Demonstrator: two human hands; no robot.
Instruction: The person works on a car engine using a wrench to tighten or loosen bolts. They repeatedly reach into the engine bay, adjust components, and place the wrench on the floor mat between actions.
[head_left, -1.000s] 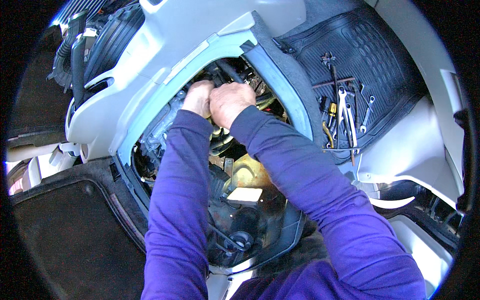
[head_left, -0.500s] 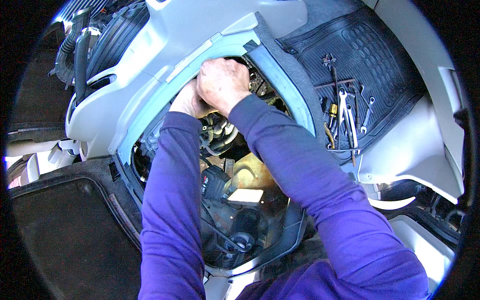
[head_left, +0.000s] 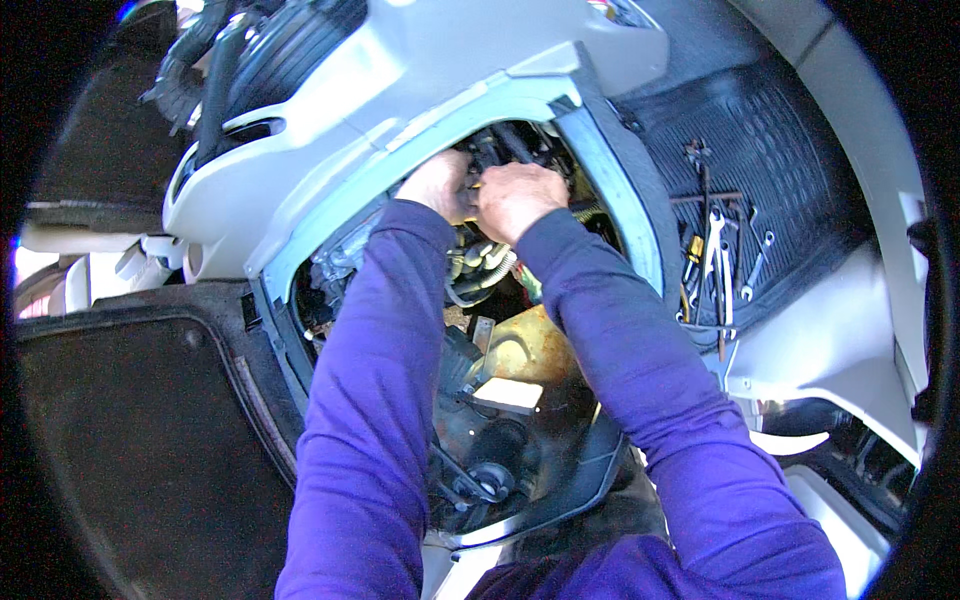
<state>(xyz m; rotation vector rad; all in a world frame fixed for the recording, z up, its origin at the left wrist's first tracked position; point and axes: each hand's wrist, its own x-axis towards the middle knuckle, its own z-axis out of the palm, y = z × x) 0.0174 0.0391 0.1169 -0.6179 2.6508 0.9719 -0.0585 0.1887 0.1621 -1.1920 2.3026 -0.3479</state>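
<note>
Both my arms, in purple sleeves, reach into a light-blue framed opening point(head_left: 610, 190) over a vehicle's engine bay. My left hand point(head_left: 438, 186) is curled at the far left part of the opening, with its fingertips hidden among the parts. Beside it, my right hand point(head_left: 522, 200) is closed, knuckles up, close to dark hoses point(head_left: 512, 142) at the far edge. What either hand grips is too hidden to make out. Just below the hands lie pale fittings and a ribbed hose point(head_left: 500, 268).
To the right, wrenches point(head_left: 715, 262), a yellow-handled screwdriver point(head_left: 694, 250) and other tools lie on a black rubber mat point(head_left: 790, 130). Grey trim point(head_left: 310, 140) surrounds the opening. Below are a yellowish metal surface point(head_left: 530, 345) and a dark cylindrical part point(head_left: 492, 465). A dark panel point(head_left: 120, 430) stands left.
My right hand has come off the top of my left and moved right, so the two are now side by side. The whole view has shifted slightly.
</note>
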